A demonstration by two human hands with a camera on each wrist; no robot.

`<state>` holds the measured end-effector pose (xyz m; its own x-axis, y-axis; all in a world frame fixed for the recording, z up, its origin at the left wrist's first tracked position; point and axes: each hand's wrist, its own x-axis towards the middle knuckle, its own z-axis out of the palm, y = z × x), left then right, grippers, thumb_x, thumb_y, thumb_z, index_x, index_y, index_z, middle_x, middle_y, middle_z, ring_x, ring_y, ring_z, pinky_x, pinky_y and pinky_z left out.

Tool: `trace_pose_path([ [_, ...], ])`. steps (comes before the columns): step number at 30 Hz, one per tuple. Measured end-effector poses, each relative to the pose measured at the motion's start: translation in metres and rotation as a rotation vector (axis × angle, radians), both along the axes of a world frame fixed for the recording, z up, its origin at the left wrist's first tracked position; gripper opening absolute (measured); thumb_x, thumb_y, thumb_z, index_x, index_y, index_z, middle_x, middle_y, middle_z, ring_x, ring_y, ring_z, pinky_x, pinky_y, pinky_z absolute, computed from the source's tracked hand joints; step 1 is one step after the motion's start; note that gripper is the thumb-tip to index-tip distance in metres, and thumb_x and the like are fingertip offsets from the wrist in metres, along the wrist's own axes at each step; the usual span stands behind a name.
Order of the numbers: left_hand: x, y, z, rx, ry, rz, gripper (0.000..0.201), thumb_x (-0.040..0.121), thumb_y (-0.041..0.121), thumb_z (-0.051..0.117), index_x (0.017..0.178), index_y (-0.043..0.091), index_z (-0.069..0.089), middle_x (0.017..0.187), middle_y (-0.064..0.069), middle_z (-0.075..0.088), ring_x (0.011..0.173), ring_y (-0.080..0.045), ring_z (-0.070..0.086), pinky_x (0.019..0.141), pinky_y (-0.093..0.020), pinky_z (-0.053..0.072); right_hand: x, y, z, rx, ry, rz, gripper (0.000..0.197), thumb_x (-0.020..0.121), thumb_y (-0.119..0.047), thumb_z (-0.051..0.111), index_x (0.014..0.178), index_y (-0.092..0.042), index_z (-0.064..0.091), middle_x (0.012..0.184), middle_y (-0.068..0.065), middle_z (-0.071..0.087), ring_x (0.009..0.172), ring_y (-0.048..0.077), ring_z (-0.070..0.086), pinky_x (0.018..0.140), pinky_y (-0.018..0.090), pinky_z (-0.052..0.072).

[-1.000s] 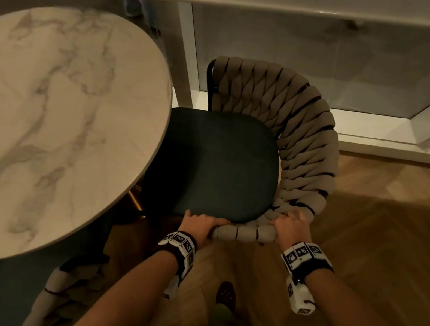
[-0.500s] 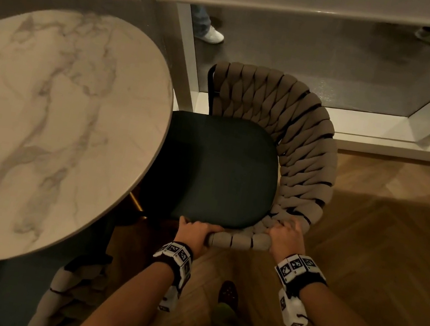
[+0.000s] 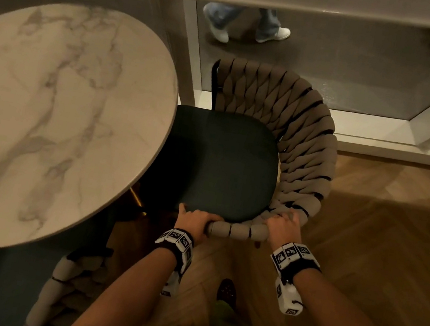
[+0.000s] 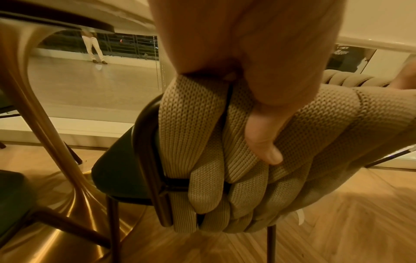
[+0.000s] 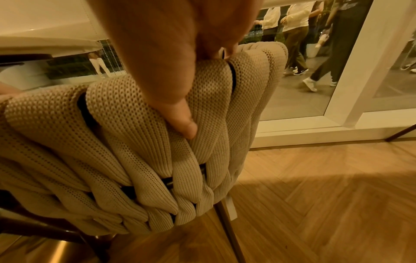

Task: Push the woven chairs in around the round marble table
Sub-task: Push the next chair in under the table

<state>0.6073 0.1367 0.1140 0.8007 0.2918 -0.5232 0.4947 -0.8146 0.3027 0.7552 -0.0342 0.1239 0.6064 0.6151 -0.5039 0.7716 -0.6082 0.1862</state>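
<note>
- Marble, white with grey veins, forms the round table top [image 3: 43,118] at the left of the head view; it stands on a brass-coloured pedestal [image 4: 42,124] that flares into a wide base on the floor.
- Herringbone wood floor [image 3: 365,247] covers the room, and beyond the table a white-framed glass wall [image 3: 339,70] shows a grey walkway where people's legs and pale shoes pass.
- Under the near edge of the table top, part of a second woven chair [image 3: 65,288] shows, mostly hidden.
- Just right of the table stands the woven chair [image 3: 307,139] being handled: thick beige knitted straps wrap a dark metal frame, curving round a dark green seat [image 3: 219,163].
- Its open front faces left, toward the table, and the seat's left edge lies under the table rim; the curved back bulges to the right, so the chair's front-to-back line runs left to right across the head view.
- One end of the woven back is nearest the person, the other end near the glass wall.
- The left hand [image 3: 195,221] grips that near end of the back, fingers curled over the top and the thumb pressed into the straps, as the left wrist view shows.
- The right hand [image 3: 284,228] clamps the woven rim a little further along, thumb dug between two straps.
- Both wrists wear bands with black-and-white markers.
</note>
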Motion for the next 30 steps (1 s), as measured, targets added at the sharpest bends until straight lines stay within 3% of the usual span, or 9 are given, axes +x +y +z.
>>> trace_pose_path([
  [6, -0.014, -0.003, 0.006, 0.018, -0.051, -0.011, 0.050, 0.092, 0.019, 0.054, 0.136, 0.040, 0.042, 0.139, 0.003, 0.051, 0.128, -0.024, 0.044, 0.108, -0.053, 0.026, 0.004, -0.004, 0.000, 0.020, 0.020, 0.032, 0.034, 0.084, -0.039, 0.058, 0.118, -0.033, 0.056, 0.126, -0.004, 0.059, 0.126, 0.019, 0.042, 0.115, 0.043, 0.013],
  [9, -0.034, 0.000, 0.014, -0.012, -0.119, 0.008, 0.051, 0.094, 0.018, 0.051, 0.140, 0.036, 0.039, 0.147, 0.001, 0.044, 0.136, -0.023, 0.037, 0.111, -0.047, 0.023, -0.002, -0.004, 0.003, 0.021, 0.019, 0.031, 0.043, 0.081, -0.044, 0.059, 0.121, -0.032, 0.054, 0.128, -0.004, 0.057, 0.127, 0.019, 0.042, 0.115, 0.043, 0.014],
  [12, -0.059, 0.005, 0.028, -0.068, -0.156, 0.035, 0.055, 0.093, 0.016, 0.053, 0.142, 0.034, 0.037, 0.151, 0.000, 0.037, 0.141, -0.021, 0.029, 0.109, -0.050, 0.029, -0.017, -0.004, 0.008, 0.050, -0.031, 0.007, 0.046, 0.082, -0.034, 0.058, 0.127, -0.030, 0.049, 0.128, -0.003, 0.055, 0.125, 0.019, 0.042, 0.112, 0.040, 0.023],
  [15, -0.100, 0.010, 0.047, -0.091, -0.185, 0.073, 0.062, 0.088, 0.015, 0.060, 0.142, 0.032, 0.035, 0.147, -0.001, 0.043, 0.136, -0.023, 0.036, 0.106, -0.051, 0.034, -0.042, 0.000, 0.011, 0.134, -0.086, -0.071, 0.044, 0.083, -0.025, 0.059, 0.126, -0.024, 0.049, 0.129, 0.000, 0.056, 0.123, 0.022, 0.045, 0.108, 0.040, 0.032],
  [17, -0.139, 0.018, 0.058, -0.094, -0.211, 0.119, 0.066, 0.087, 0.017, 0.062, 0.143, 0.033, 0.033, 0.145, 0.000, 0.047, 0.131, -0.024, 0.041, 0.106, -0.048, 0.035, -0.065, 0.007, 0.015, 0.211, -0.083, -0.141, 0.046, 0.082, -0.026, 0.062, 0.126, -0.022, 0.048, 0.129, 0.004, 0.056, 0.120, 0.025, 0.048, 0.105, 0.044, 0.038],
  [20, -0.217, 0.038, 0.075, -0.140, -0.239, 0.197, 0.064, 0.087, 0.018, 0.063, 0.142, 0.033, 0.034, 0.143, 0.001, 0.048, 0.130, -0.020, 0.042, 0.109, -0.045, 0.035, -0.111, 0.022, 0.021, 0.279, -0.045, -0.267, 0.065, 0.077, -0.023, 0.070, 0.134, -0.018, 0.040, 0.138, 0.012, 0.045, 0.124, 0.033, 0.044, 0.101, 0.048, 0.043],
  [24, -0.337, 0.077, 0.090, -0.189, -0.184, 0.255, 0.060, 0.087, 0.022, 0.065, 0.140, 0.031, 0.038, 0.138, -0.004, 0.047, 0.124, -0.023, 0.049, 0.107, -0.045, 0.041, -0.204, 0.047, 0.032, 0.426, 0.026, -0.381, 0.073, 0.073, -0.017, 0.075, 0.135, -0.016, 0.037, 0.135, 0.015, 0.046, 0.111, 0.035, 0.054, 0.090, 0.054, 0.051],
  [30, -0.505, 0.139, 0.085, -0.118, 0.023, 0.201, 0.060, 0.086, 0.037, 0.066, 0.139, 0.024, 0.040, 0.137, -0.004, 0.052, 0.125, -0.022, 0.049, 0.104, -0.039, 0.042, -0.379, 0.101, 0.041, 0.536, 0.211, -0.249, 0.077, 0.077, -0.020, 0.073, 0.141, -0.028, 0.030, 0.151, 0.008, 0.033, 0.131, 0.029, 0.042, 0.105, 0.046, 0.040],
])
